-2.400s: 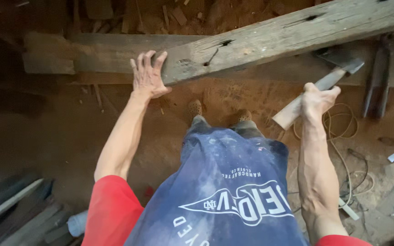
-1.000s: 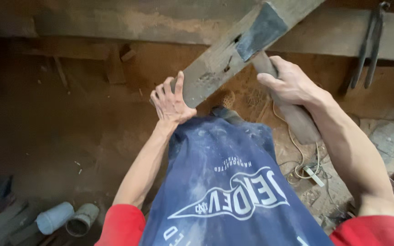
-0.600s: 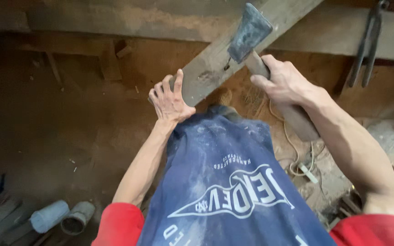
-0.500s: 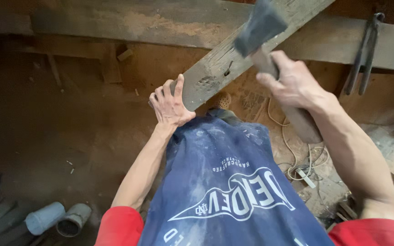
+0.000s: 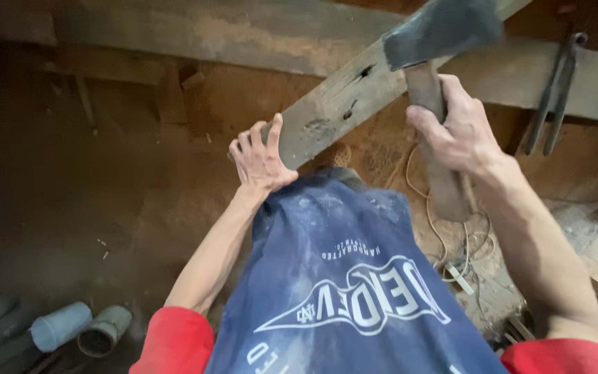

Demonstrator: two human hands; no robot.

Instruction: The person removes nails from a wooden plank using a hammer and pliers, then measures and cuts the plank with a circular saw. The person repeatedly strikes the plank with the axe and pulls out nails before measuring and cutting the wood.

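Observation:
My left hand presses flat against the near end of a weathered grey wooden plank that slants up to the right and has dark notches in it. My right hand grips the thick wooden handle of an axe, whose dark metal head is raised above the plank near the top edge of the view. I wear a dusty blue apron over red sleeves.
A long heavy timber beam runs across the back. Dark iron tongs hang at the upper right. Two short grey pipe pieces lie on the dirt floor at lower left. A loose cord lies on the ground at right.
My right hand has swung the axe from low at the right up above the plank. The view has shifted, and my left hand stays on the plank's end.

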